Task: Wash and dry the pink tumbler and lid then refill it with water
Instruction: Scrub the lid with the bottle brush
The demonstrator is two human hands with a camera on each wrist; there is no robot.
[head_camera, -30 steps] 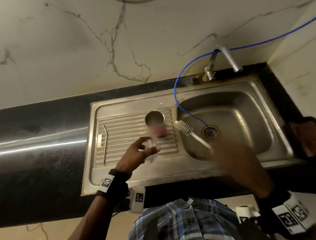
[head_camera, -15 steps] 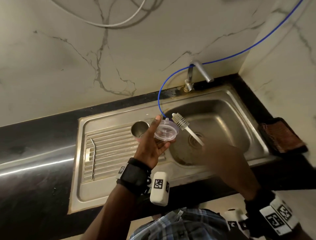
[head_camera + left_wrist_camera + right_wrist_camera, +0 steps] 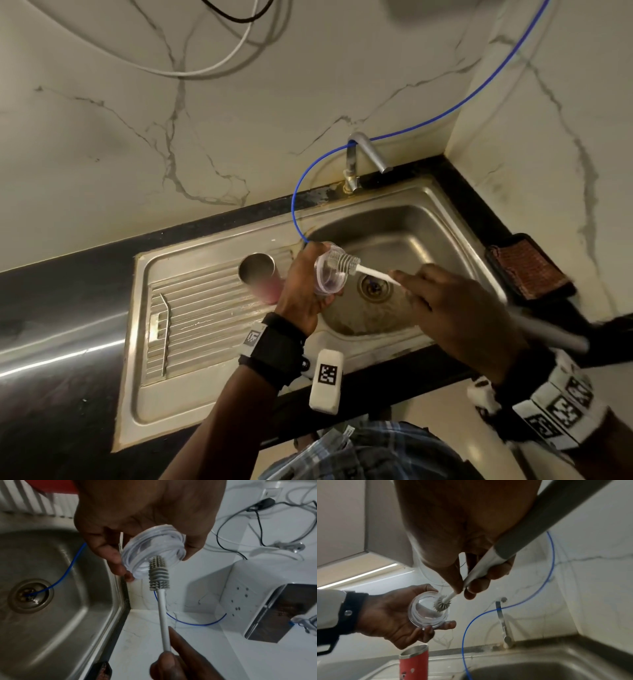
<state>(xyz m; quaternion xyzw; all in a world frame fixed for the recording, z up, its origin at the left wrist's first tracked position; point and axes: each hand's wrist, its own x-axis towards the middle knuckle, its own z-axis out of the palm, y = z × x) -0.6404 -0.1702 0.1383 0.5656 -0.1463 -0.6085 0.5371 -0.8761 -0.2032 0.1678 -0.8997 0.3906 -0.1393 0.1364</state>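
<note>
Gripping the clear lid by its rim, the left hand tilts its hollow side toward the brush, whose grey bristles sit inside the lid. The right hand has its fingers wrapped round the brush's handle. Both hover over the sink. The pink tumbler stands open on the ribbed drainer, just left of the left hand.

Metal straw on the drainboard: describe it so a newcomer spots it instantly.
Start at the steel sink and move to its ribbed drainboard. Left of the pink tumbler lies the metal straw, flat along the ribs: the one thin silver rod with a bent tip.
</note>
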